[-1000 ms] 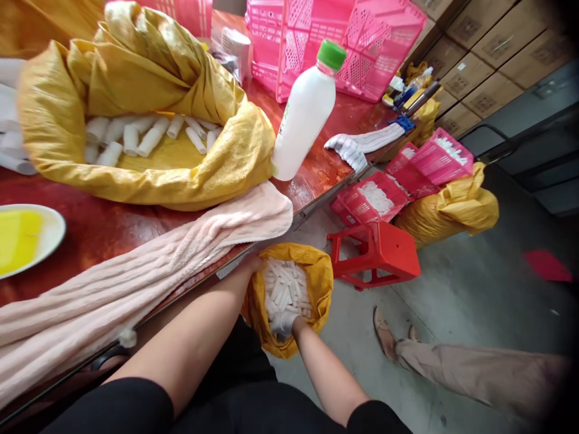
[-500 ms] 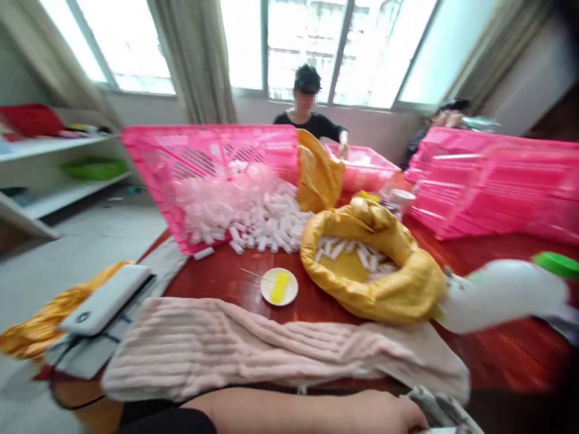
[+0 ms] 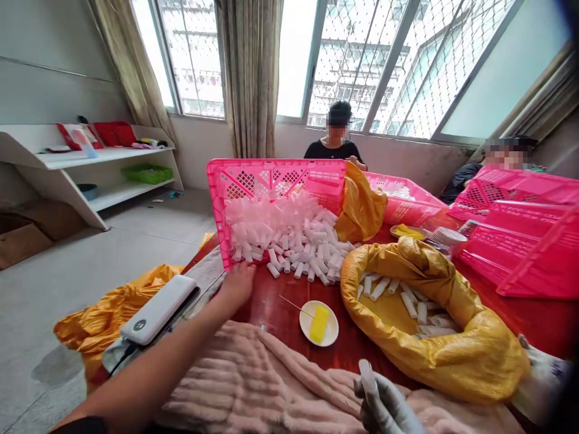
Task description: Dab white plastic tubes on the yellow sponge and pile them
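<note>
White tube (image 3: 367, 377) is pinched in your right hand (image 3: 384, 401), its end rising past the fingers and leaning a little to the left. That hand wears a pale glove, its fingers clamped on the tube, and it hangs over the near edge of the table (image 3: 266, 304), in front of the pink towel (image 3: 253, 386).

Your bare left hand (image 3: 240, 280) reaches out to the near left corner of the pink crate (image 3: 280, 175), beside the tube heap (image 3: 301, 247). You cannot tell from this view whether its fingers are apart or together, nor whether they touch a tube, since the back of the hand hides them. The crate lies tipped on its side, and the heap spills from it onto the red tabletop.

Between your two hands, farther in than the towel, sits a small white plate (image 3: 333, 334) bearing a yellow block (image 3: 319, 325), with a thin rod (image 3: 293, 304) sticking out to the left. To the right of the plate, the yellow sack (image 3: 474, 367) has its rim rolled down, and more tubes lie inside. At the left edge of the table lies a white power bank (image 3: 158, 310). On the far side, a co-worker (image 3: 335, 149) in black sits beneath the windows.
</note>
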Motion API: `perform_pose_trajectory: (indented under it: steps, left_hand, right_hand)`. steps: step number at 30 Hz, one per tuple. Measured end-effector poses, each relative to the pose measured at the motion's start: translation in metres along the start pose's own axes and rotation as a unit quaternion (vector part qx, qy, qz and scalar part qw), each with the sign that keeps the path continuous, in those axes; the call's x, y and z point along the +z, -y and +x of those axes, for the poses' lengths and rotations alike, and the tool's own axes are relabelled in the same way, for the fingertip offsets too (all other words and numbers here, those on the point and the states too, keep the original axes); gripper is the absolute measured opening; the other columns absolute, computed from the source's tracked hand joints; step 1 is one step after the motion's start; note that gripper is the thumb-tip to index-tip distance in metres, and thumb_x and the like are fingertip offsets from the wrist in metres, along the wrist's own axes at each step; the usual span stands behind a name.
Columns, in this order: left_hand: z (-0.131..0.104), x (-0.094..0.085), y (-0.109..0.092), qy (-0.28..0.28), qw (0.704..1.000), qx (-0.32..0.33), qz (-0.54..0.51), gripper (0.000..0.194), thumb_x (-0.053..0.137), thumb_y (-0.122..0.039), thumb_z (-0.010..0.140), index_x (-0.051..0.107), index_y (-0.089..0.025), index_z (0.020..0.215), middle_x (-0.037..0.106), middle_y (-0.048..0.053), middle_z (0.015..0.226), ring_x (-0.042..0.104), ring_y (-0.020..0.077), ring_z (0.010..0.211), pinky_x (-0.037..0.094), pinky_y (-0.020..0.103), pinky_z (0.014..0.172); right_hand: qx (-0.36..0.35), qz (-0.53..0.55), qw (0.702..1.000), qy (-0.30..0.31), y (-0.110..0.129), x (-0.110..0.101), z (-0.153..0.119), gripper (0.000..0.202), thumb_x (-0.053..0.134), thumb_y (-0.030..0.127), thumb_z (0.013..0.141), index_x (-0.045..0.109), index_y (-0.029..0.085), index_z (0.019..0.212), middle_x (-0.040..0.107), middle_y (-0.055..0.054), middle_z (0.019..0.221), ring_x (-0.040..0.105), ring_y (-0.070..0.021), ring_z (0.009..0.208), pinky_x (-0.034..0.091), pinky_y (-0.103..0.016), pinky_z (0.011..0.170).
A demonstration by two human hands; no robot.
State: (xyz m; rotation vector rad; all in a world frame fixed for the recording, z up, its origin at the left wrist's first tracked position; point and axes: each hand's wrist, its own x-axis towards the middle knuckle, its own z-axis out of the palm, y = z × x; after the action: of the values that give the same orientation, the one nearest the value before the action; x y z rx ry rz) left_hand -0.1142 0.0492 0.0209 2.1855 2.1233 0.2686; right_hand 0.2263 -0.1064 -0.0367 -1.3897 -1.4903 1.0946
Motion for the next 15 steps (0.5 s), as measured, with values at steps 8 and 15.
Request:
perform_pose_trajectory:
  steps: [8,15]
  left_hand:
    - [0.022,0.014,0.013,0.094,0.995,0.005,0.011,0.032,0.037,-0.01,0.081,0.061,-0.009,0.102,0.062,0.02,0.109,0.06,0.0295,0.101,0.047,0.038,0.087]
    - [-0.002,0.012,-0.072,0.15,0.958,0.232,-0.08,0.018,0.05,-0.017,0.076,0.063,-0.018,0.089,0.067,0.013,0.105,0.059,0.0278,0.106,0.041,0.038,0.096]
  right_hand:
    - [0.056,0.051,0.991,-0.109,-0.005,0.001,0.036,0.058,0.051,0.062,0.084,0.061,0.018,0.12,0.063,-0.003,0.074,0.054,-0.0134,0.055,0.049,-0.025,0.051]
    - [0.018,-0.122,0.988,-0.096,-0.01,0.014,0.052,0.047,0.049,0.049,0.087,0.062,0.017,0.119,0.065,-0.011,0.118,0.06,-0.0256,0.108,0.047,-0.042,0.099]
